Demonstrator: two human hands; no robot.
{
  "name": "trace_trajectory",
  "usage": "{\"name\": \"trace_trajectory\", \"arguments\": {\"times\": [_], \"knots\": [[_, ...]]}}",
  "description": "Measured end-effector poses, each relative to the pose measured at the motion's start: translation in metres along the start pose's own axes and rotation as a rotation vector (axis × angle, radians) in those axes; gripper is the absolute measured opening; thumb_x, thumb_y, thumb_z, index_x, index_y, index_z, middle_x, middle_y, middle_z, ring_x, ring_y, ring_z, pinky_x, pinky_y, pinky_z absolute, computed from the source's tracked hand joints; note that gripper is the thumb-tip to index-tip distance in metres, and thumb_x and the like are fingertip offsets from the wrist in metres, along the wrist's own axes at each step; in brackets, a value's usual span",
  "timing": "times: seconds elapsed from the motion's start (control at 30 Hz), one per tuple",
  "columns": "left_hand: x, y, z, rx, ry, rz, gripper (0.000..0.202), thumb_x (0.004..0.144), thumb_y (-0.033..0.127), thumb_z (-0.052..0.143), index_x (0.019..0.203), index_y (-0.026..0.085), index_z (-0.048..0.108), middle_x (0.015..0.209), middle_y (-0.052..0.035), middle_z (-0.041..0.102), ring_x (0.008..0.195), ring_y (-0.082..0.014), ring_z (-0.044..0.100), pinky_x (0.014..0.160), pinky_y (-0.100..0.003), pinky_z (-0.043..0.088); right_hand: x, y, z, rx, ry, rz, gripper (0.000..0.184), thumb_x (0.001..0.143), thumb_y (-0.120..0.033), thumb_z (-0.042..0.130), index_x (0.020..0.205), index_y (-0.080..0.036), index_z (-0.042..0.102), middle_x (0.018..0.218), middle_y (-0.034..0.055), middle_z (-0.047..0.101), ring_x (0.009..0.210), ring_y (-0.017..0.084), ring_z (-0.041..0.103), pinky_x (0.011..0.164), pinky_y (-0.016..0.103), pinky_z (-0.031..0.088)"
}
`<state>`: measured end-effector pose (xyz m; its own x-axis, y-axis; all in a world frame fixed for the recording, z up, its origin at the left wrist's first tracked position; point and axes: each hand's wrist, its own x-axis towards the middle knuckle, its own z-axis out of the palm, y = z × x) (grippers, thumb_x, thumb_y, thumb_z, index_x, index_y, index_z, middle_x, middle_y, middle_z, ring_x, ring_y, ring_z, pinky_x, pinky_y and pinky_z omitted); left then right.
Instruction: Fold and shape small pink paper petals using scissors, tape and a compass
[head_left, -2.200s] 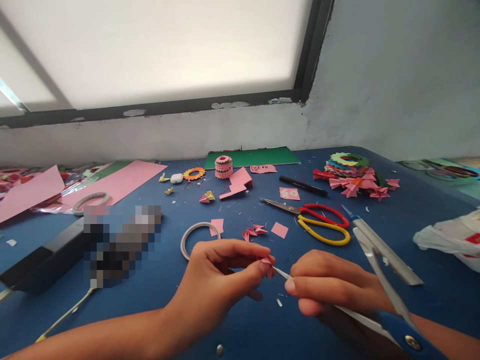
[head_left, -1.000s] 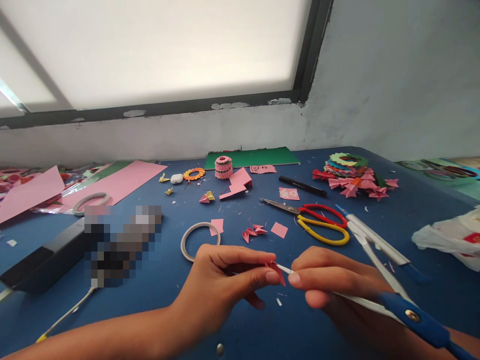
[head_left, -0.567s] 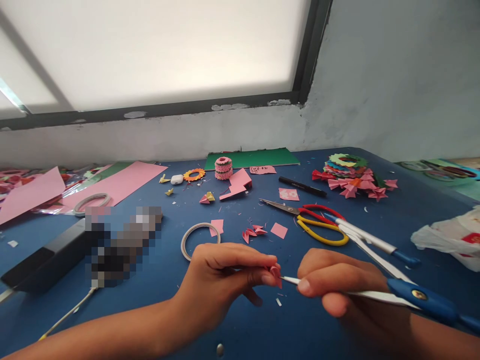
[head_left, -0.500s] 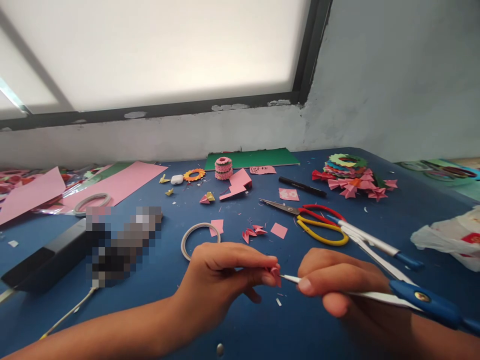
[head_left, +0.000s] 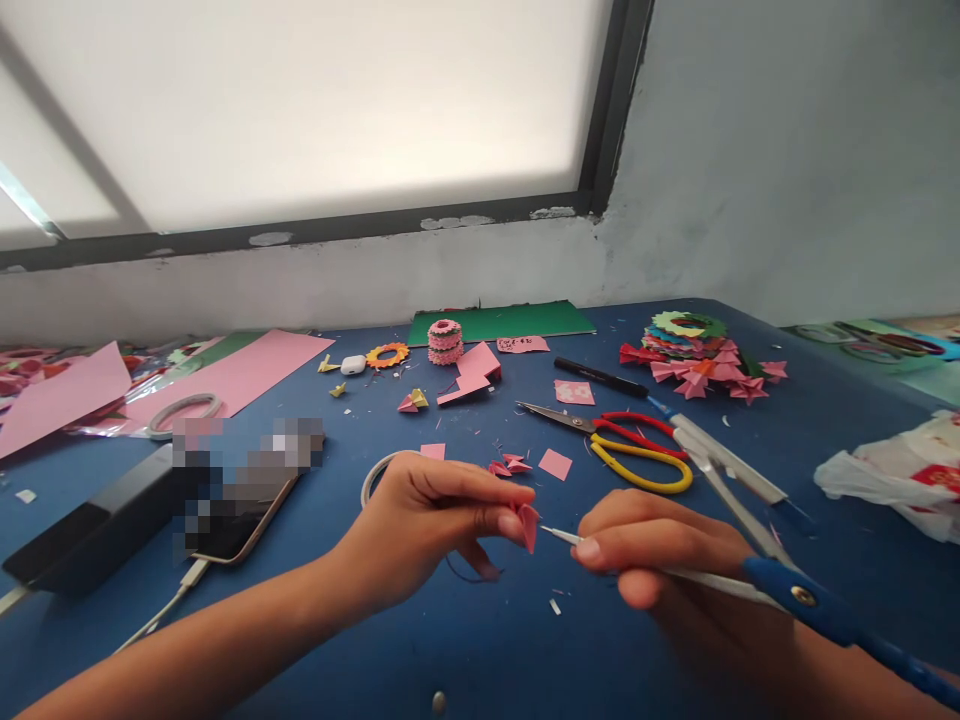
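Note:
Between thumb and forefinger, my left hand [head_left: 442, 520] pinches a small folded pink paper piece [head_left: 529, 527]. My right hand [head_left: 660, 560] grips a drawing compass [head_left: 787, 595] with white legs and a blue hinge. Its needle point is directed left at the folded paper, a small gap apart from it. The compass's other leg stretches up and away to the right. Just beyond the hands lie several small folded pink pieces [head_left: 511, 465] and a pink paper square [head_left: 555, 464]. A tape roll [head_left: 369, 482] is partly hidden behind my left hand.
Scissors [head_left: 615, 445] with red and yellow handles lie behind my right hand, near a black pen [head_left: 600, 376]. Paper flowers [head_left: 712, 370] are at the back right, a plastic bag [head_left: 900, 475] at the right edge. A phone [head_left: 251, 515] with a cable is on the left.
The compass point has come away from the folded pink paper, leaving a gap. The paper is turned so its folded face shows more. Both hands appear slightly further left.

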<state>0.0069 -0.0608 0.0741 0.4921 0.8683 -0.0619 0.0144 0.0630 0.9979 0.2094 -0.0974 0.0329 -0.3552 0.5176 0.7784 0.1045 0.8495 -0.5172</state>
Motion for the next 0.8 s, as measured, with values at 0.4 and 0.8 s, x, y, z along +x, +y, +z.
{"name": "trace_trajectory", "arguments": {"times": [0.4,0.8], "knots": [[-0.0077,-0.0031,0.0109,-0.082,-0.029,-0.109,0.008,0.067,0.016,0.073,0.073,0.019,0.077,0.061,-0.0029,0.072,0.055,-0.0135,0.067,0.043,-0.016,0.055,-0.0007,-0.0041,-0.0069,0.005,-0.142,0.004,0.022,0.089,-0.025,0.051,0.111,-0.021,0.054,0.085,0.0031,0.062,0.074,0.01,0.061,0.064,0.019,0.052],[-0.0103,-0.0034,0.0096,-0.033,0.004,0.007,0.014,0.07,0.012,0.071,0.076,0.024,0.077,0.066,-0.001,0.072,0.062,-0.0139,0.069,0.047,-0.017,0.057,-0.0032,-0.0019,-0.0051,-0.043,-0.09,-0.032,0.022,0.092,-0.025,0.046,0.112,-0.02,0.054,0.084,0.0035,0.06,0.07,0.01,0.06,0.063,0.021,0.053]]}}
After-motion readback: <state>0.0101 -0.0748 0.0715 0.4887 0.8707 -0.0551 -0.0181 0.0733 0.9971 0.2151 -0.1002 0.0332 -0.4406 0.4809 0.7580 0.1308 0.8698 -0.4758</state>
